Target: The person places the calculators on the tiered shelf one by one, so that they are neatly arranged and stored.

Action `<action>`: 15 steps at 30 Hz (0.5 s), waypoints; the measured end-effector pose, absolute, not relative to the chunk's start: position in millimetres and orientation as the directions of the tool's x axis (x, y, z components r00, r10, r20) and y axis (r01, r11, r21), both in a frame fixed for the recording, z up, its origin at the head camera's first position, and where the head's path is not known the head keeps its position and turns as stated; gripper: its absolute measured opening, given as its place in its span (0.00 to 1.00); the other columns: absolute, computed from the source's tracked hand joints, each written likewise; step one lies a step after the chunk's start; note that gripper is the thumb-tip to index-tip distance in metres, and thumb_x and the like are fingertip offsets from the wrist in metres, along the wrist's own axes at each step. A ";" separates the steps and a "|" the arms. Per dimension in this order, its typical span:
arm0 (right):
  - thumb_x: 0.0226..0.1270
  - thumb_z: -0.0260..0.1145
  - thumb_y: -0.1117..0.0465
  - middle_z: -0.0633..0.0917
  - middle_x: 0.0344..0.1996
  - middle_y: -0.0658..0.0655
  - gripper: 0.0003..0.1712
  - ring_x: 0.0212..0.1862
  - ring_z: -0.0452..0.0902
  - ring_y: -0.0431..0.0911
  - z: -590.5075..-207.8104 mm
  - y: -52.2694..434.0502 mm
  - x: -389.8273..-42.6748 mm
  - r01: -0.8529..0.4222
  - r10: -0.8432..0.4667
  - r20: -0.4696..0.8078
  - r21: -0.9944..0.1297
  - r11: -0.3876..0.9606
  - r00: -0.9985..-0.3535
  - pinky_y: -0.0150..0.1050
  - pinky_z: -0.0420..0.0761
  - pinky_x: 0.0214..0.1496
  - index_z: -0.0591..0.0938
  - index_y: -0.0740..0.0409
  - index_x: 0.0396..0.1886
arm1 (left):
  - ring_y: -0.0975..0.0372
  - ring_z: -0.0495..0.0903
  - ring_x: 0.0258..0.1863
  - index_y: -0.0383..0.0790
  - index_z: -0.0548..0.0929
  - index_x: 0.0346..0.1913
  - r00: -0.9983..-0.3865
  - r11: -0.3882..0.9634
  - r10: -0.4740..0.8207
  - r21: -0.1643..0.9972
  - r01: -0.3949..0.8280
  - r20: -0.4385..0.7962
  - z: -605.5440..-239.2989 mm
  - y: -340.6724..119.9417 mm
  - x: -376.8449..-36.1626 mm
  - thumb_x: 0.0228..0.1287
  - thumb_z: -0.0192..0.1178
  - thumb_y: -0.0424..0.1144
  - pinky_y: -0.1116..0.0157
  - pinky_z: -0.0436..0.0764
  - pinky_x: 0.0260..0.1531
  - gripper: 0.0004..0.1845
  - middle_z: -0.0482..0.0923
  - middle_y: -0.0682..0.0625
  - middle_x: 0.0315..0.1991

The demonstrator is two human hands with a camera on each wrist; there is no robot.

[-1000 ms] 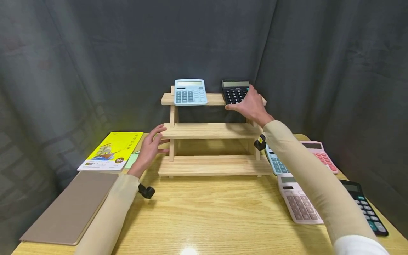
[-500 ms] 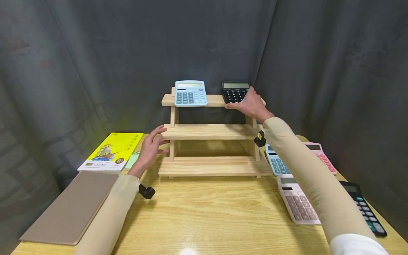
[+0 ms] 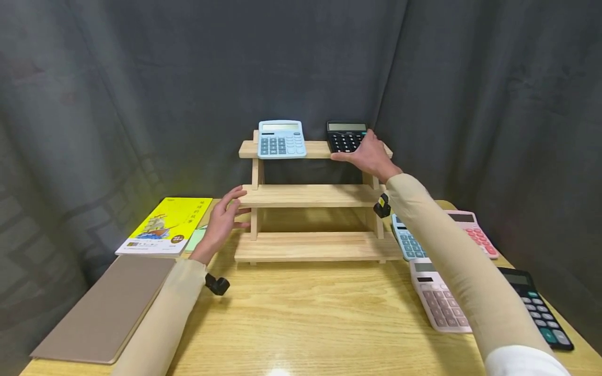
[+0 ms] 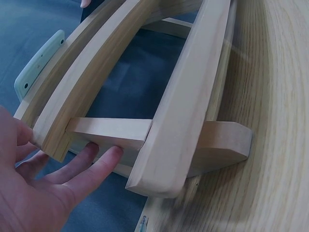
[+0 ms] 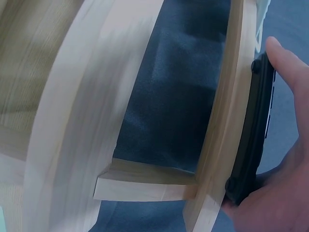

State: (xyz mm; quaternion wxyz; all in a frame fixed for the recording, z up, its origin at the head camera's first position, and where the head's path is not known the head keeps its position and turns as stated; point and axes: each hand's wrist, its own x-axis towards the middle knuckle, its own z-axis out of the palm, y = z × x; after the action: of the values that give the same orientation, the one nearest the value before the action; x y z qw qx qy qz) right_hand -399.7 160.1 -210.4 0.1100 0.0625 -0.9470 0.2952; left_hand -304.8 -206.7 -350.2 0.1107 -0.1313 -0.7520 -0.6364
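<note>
I had the left hand [image 4: 43, 191] at the near end of the wooden stand [image 4: 190, 99], two fingers [image 4: 108, 160] extended by its short upright [image 4: 110, 129]. A light-blue calculator [image 4: 39, 65] lay along the stand's outermost board [image 4: 60, 72]; desk [image 4: 280, 96] showed opposite, dark cloth [image 4: 137, 65] through the stand's gaps.

A dark grey curtain [image 3: 202, 73] fills the background, hanging behind the wooden table [image 3: 320, 308] and along both its sides. Soft vertical folds run down the cloth, with one thin, slanting crease [image 3: 397, 42] right of centre and a faint block-like pattern [image 3: 28, 261] at lower left. The tabletop is pale yellow-brown with visible grain, and a small white glare [image 3: 278, 372] shines at its near edge.
</note>
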 end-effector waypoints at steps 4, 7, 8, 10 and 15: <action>0.50 0.71 0.25 0.54 0.75 0.75 0.81 0.75 0.53 0.65 -210.2 160.6 -398.8 -0.168 -0.045 0.232 -0.543 0.823 -0.972 0.59 0.61 0.75 0.36 0.70 0.79 | 0.39 0.75 0.62 0.35 0.67 0.73 -0.939 0.162 0.061 0.925 0.344 0.339 -350.1 -205.8 -304.1 0.84 0.43 0.40 0.44 0.84 0.47 0.23 0.53 0.52 0.79; 0.51 0.70 0.25 0.52 0.76 0.74 0.80 0.75 0.51 0.66 -210.9 161.3 -397.2 -0.173 -0.052 0.234 -0.534 0.827 -0.971 0.60 0.60 0.75 0.35 0.71 0.79 | 0.40 0.76 0.61 0.35 0.67 0.73 -0.938 0.171 0.060 0.922 0.347 0.342 -349.9 -205.4 -303.2 0.84 0.43 0.41 0.44 0.84 0.47 0.23 0.53 0.51 0.79; 0.52 0.70 0.25 0.51 0.76 0.74 0.80 0.75 0.51 0.67 -211.3 161.7 -396.5 -0.175 -0.054 0.235 -0.531 0.829 -0.971 0.61 0.59 0.75 0.36 0.71 0.79 | 0.40 0.76 0.61 0.35 0.67 0.73 -0.938 0.170 0.061 0.922 0.348 0.342 -349.8 -205.1 -303.0 0.84 0.43 0.40 0.44 0.85 0.46 0.23 0.54 0.51 0.79; 0.53 0.69 0.25 0.50 0.76 0.74 0.79 0.75 0.50 0.67 -211.9 162.9 -395.1 -0.189 -0.065 0.247 -0.521 0.832 -0.967 0.62 0.58 0.75 0.36 0.71 0.79 | 0.39 0.75 0.61 0.35 0.67 0.74 -0.936 0.169 0.065 0.921 0.351 0.345 -349.6 -204.9 -302.9 0.84 0.43 0.41 0.44 0.85 0.46 0.23 0.53 0.51 0.79; 0.55 0.69 0.28 0.49 0.77 0.73 0.75 0.76 0.46 0.67 -215.5 165.4 -386.9 -0.242 -0.087 0.300 -0.532 0.811 -0.950 0.62 0.53 0.77 0.39 0.70 0.79 | 0.36 0.73 0.62 0.35 0.66 0.74 -0.933 0.176 0.072 0.916 0.361 0.353 -347.6 -207.1 -303.7 0.84 0.43 0.41 0.47 0.86 0.46 0.24 0.53 0.50 0.79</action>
State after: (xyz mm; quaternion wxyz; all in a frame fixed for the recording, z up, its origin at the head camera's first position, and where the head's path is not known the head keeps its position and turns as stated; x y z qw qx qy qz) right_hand -386.9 165.4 -215.5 0.1320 0.0873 -0.9424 0.2947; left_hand -303.7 -207.1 -347.6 0.1151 -0.1428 -0.7582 -0.6257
